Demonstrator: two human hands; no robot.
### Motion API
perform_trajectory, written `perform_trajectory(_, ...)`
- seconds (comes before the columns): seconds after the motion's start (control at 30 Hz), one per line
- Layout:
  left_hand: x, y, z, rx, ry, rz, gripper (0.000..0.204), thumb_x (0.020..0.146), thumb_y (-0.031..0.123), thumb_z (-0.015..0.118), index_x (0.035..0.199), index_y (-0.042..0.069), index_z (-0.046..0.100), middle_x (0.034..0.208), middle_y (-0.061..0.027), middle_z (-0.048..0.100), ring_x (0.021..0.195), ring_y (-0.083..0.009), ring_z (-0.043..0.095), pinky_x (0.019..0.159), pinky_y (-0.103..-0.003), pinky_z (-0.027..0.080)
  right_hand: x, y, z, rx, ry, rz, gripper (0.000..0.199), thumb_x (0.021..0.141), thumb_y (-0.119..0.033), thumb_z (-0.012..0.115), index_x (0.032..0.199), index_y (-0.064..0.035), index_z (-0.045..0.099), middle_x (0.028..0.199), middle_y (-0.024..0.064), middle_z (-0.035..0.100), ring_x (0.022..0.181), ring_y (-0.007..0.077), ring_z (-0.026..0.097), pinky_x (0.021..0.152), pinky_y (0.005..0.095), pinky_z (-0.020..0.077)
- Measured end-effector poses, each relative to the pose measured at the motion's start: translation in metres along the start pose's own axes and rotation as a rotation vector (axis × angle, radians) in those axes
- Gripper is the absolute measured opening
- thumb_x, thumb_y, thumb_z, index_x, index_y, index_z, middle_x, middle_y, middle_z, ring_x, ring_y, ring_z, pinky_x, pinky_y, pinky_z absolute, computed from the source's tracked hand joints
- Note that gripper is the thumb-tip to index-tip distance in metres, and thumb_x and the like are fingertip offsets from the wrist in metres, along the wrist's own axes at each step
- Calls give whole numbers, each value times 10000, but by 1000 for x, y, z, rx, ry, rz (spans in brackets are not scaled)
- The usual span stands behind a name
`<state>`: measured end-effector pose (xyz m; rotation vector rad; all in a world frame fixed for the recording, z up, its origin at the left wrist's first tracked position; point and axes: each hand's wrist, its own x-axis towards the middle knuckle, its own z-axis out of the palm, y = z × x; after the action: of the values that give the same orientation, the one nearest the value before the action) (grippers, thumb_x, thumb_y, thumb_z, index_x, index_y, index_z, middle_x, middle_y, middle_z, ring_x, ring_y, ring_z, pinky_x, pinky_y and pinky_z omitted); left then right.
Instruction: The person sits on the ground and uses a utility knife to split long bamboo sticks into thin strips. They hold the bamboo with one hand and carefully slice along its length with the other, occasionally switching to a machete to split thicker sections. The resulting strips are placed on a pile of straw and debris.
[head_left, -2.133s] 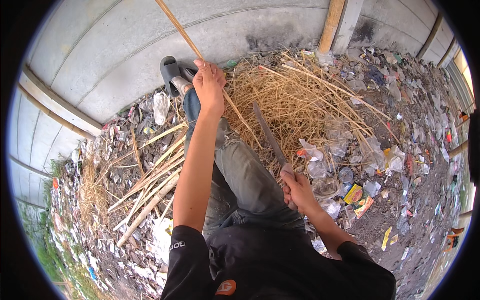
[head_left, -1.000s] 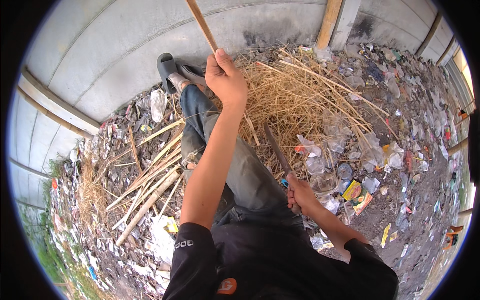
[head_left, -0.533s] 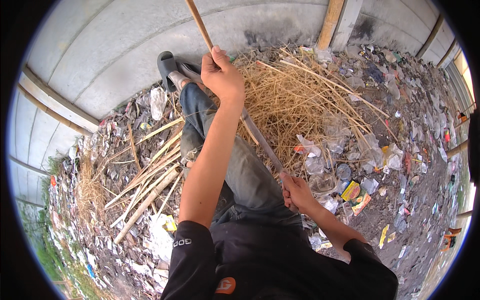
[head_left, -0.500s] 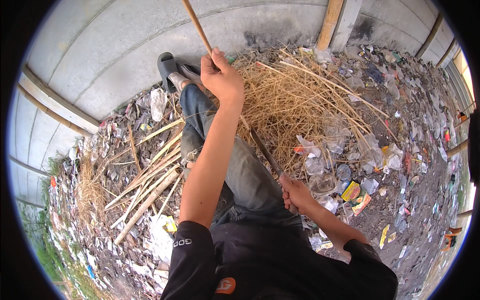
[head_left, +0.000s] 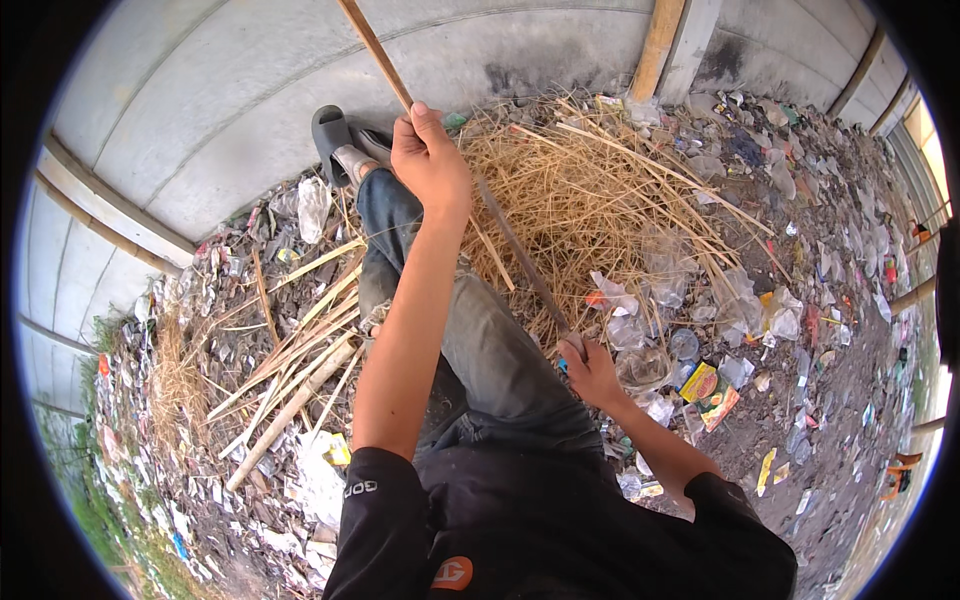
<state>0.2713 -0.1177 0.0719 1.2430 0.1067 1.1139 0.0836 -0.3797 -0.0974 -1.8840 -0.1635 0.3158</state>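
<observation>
My left hand (head_left: 432,165) is closed around a long thin bamboo strip (head_left: 376,50). The strip slants from the top of the view, through the fist, to a lower end beyond my raised knee. In my right hand (head_left: 594,376) is the handle of a long knife (head_left: 522,252). Its dark, narrow blade points up and to the left, close beside the strip's lower part. Whether blade and strip touch, I cannot tell. Under both lies a heap of fine bamboo shavings (head_left: 590,190).
Split bamboo strips (head_left: 290,385) lie in a pile left of my legs. A concrete panel wall (head_left: 250,90) with a wooden post (head_left: 658,50) rises ahead. Plastic scraps and wrappers litter the ground, including a yellow packet (head_left: 700,383) to the right. My sandal (head_left: 330,145) is near the wall.
My right hand has moved forward, carrying the knife's blade farther up along the strip. My left hand has shifted slightly left, and the strip's upper end has swung left with it.
</observation>
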Motion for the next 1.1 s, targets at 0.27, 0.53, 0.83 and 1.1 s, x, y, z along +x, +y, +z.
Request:
perform_trajectory(0.27,6,-4,-35,-97,-84,-12,429,1110,379,526,810,74,548,676,62,451,586,-29,351,520,-231,269,1,94,0,-305,52,133,537,1033,-460,555,968,56,690,741,258,659,752,452,684,709,524,502)
perform_trajectory(0.53,-2,7,-30,-124,-66,-6,423,1098,385,553,825,63,580,669,56,448,595,-28,354,540,-229,271,17,57,27,-123,71,-108,458,1028,-400,627,846,20,619,609,97,517,574,190,521,583,392,427)
perform_trajectory(0.83,16,33,-55,-186,156,-150,412,1071,452,583,916,71,587,693,41,454,600,-60,390,544,-256,304,-31,152,16,-319,29,342,523,1020,-488,580,859,1,675,677,195,654,685,370,682,634,470,494)
perform_trajectory(1.1,2,17,-40,-334,61,-221,314,1110,326,526,943,62,557,802,5,517,721,-92,464,673,-256,392,-10,81,-7,-103,145,145,475,1029,-423,626,791,-12,614,612,60,572,501,140,558,495,355,435)
